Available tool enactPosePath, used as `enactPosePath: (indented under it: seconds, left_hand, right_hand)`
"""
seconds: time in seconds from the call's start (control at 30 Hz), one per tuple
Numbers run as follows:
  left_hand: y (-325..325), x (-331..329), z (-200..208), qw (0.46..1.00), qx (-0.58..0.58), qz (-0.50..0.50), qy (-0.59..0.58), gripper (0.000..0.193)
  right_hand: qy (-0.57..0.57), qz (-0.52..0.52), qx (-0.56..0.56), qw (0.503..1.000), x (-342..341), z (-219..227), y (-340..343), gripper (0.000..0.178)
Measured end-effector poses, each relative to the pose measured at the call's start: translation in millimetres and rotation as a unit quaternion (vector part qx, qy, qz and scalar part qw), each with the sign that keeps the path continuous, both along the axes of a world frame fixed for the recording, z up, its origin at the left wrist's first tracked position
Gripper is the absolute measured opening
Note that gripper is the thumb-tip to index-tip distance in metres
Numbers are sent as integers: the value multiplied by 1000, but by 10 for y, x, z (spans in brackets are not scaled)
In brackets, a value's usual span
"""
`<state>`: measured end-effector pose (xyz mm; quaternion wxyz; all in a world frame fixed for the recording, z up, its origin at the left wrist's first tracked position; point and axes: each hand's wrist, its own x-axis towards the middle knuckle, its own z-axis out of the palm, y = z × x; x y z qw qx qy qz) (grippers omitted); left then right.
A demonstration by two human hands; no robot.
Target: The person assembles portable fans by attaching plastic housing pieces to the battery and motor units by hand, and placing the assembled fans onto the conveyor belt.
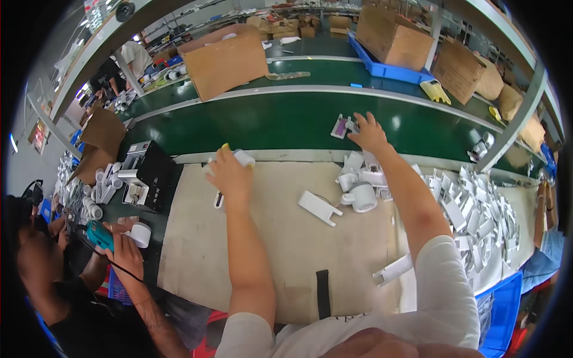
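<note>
My left hand is closed around a white plastic piece with a round end. A slim white part with a dark slot shows below that hand; whether it joins the held piece is hidden. Over the green conveyor belt, my right hand has its thumb and forefinger about the round end of a white and purple plastic part. Below the right wrist is a cluster of white housings, one a round cup-like housing. A flat white cover with a forked end lies on the mat between my arms.
A large pile of white plastic parts covers the mat's right side. At left stands a black machine; beside it a co-worker's hand holds a teal power tool. A black strip lies near the front edge. Cardboard boxes stand beyond the belt.
</note>
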<state>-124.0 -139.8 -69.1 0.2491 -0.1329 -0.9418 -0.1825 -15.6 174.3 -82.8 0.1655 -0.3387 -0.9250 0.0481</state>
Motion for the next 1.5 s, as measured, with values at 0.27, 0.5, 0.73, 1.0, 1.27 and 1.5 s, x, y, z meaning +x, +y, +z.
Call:
enactPosePath:
  seconds: [0.27, 0.5, 0.73, 1.0, 1.27, 1.5]
  left_hand:
    - [318, 185, -10, 820, 408, -341, -213, 35]
    - [652, 336, -139, 674, 490, -391, -391, 55]
    - [713, 833, 226, 339, 487, -536, -601, 44]
    - [741, 1305, 322, 367, 457, -538, -606, 26]
    - [706, 1582, 417, 544, 261, -563, -565, 23]
    - [723, 1651, 298, 579, 214, -605, -502, 19]
  right_hand:
    - [83, 264, 84, 957, 142, 511, -279, 56]
    - [164, 431, 149, 875, 750, 1083, -893, 55]
    - [223, 358, -2, 907, 1364, 931, -1122, 58]
    - [336, 232, -696, 591, 2044, 481, -1124, 75]
    - [227, 335, 290, 867, 2239, 892, -1015, 52]
    - [170, 334, 286, 882, 2368, 885, -1015, 54]
